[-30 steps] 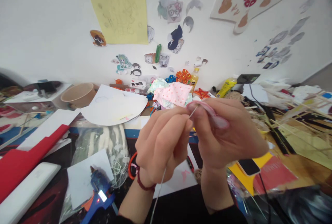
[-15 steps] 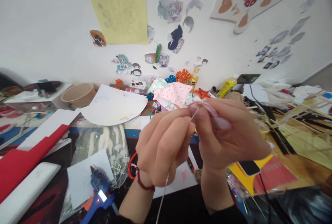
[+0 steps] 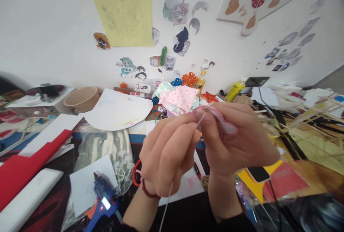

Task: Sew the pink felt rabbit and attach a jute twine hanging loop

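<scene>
Head view: the left hand (image 3: 168, 153) grips a thin strand (image 3: 166, 207), fingers curled tight, its upper end right at the pink piece (image 3: 229, 128)! Right hand (image 3: 236, 146) pinches that piece between its fingers, high above the surface (image 3: 319, 175).

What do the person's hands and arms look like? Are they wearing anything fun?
Both hands are bare, without gloves. The left hand has a dark red, twisted-looking band around its wrist. The right hand shows no bracelet. Black sleeves peek in at the bottom, leaving the wrists uncovered.
</scene>
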A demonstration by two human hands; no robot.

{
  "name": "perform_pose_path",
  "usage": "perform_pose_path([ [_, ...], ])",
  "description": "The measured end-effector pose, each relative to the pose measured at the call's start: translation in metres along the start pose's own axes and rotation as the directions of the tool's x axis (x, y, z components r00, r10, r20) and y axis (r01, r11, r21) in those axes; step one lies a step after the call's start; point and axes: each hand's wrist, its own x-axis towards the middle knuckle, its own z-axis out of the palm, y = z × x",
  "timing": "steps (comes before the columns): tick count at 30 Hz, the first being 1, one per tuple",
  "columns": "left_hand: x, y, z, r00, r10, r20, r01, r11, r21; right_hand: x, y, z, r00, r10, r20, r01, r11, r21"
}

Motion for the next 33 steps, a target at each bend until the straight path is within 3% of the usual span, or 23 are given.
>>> perform_pose_path([
  [4,-0.002,0.0,0.0,1.0,-0.024,-0.003,0.024,1.0,0.011,0.002,-0.001,0.0,1.0,-0.012,0.002,0.012,1.0,0.017],
  [9,0.005,0.0,-0.004,0.995,0.025,0.092,-0.026,1.0,0.008,0.005,-0.003,0.0,1.0,-0.012,0.028,0.012,1.0,0.003],
  [13,-0.004,-0.001,0.0,1.0,0.002,-0.03,-0.002,1.0,0.009,0.001,-0.001,0.0,1.0,-0.009,0.022,0.009,1.0,0.01],
  [19,-0.013,-0.004,0.005,0.999,0.01,-0.036,-0.01,1.0,0.005,-0.002,0.003,0.001,0.999,-0.028,-0.019,0.029,0.999,0.019],
  [25,-0.007,-0.004,0.008,0.998,0.039,-0.041,-0.037,0.998,0.056,-0.001,0.01,0.002,0.983,-0.182,-0.029,0.18,0.981,-0.069],
  [33,-0.016,-0.011,0.008,0.996,-0.078,-0.036,0.076,0.996,-0.042,0.002,0.009,0.009,0.948,-0.31,-0.073,0.298,0.945,-0.136],
])
